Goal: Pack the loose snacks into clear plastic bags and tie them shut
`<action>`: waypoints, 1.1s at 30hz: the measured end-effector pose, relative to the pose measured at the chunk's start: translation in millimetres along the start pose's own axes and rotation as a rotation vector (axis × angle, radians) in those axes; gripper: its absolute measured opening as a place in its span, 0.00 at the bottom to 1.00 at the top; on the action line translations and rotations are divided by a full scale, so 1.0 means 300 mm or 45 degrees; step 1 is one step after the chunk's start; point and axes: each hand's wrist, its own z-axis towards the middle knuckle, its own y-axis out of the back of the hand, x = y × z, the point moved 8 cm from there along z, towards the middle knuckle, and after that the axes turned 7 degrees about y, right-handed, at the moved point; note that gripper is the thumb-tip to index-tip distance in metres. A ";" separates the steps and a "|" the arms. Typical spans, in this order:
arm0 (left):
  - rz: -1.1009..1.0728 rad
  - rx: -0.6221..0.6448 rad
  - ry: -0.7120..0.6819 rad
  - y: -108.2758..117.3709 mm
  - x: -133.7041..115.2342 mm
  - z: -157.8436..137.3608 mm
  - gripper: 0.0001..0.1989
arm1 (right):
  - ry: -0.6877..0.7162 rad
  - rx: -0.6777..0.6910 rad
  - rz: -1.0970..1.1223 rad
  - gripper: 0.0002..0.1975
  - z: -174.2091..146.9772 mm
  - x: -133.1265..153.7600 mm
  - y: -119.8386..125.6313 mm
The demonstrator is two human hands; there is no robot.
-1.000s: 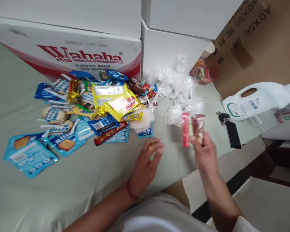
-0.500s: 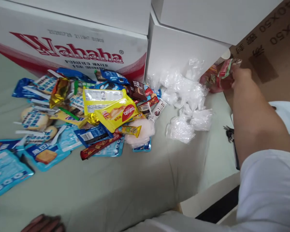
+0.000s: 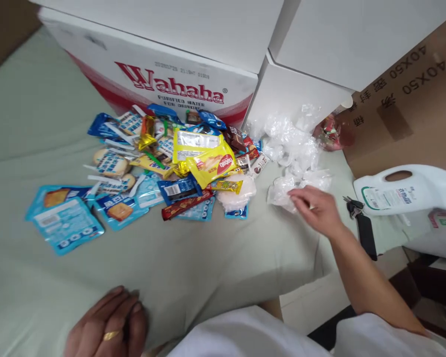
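Observation:
My right hand (image 3: 315,209) is at the front of a pile of crumpled clear plastic bags (image 3: 293,134). Its thumb and fingers are pinched together on the nearest clear plastic bag (image 3: 278,192). Low on the left, my left hand (image 3: 107,322) rests on the green sheet with its fingers curled in and a gold ring on one; nothing shows in it. Between the hands and a white carton lies a heap of wrapped snacks, among them a yellow nabati packet (image 3: 211,163), light blue biscuit pouches (image 3: 69,225) and a dark red stick packet (image 3: 186,204).
A white Wahaha water carton (image 3: 208,74) stands behind the snacks, with a brown cardboard box (image 3: 405,119) at the right. Red packets (image 3: 332,134) sit by that box. Keys (image 3: 353,207) with a black case and a white jug (image 3: 409,188) lie right of my arm.
My right hand has come back from the red packets, leaving a red and green packet there, to the plastic bags. The view has shifted, showing more of my left hand and the white jug.

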 end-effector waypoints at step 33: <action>-1.884 1.136 0.792 -0.335 -0.266 0.352 0.28 | -0.738 -0.131 1.453 0.19 -0.178 0.342 -0.526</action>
